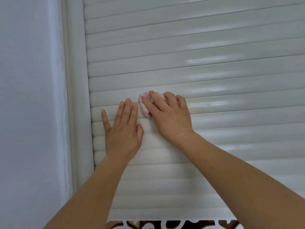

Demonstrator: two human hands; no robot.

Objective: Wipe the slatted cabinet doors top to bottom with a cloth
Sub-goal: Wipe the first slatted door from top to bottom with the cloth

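White horizontal slats fill almost the whole view, a slatted cabinet door (198,66) seen from close up, glossy, with streaks of light across its right side. Along its left edge runs a rounded white frame (76,96), and beyond that a plain pale wall (28,96) takes the left of the picture. Down at the bottom edge a strip of white cut-out fretwork (173,224) peeks in over something dark.

Both bare arms reach up from below. Left hand (123,129) lies flat on the slats near the frame, fingers straight and slightly spread, thumb out to the side, holding nothing, just pressing against the door. Right hand (168,116) sits just beside it, a little higher, and it grips the cloth (144,104), a small pink-and-white bundle bunched under curled fingers, thumb laid across its front. Cloth is pressed against the slats at about mid-height of the visible door, peeking out from the hand on its left side, close to the left hand's fingertips but not touching them
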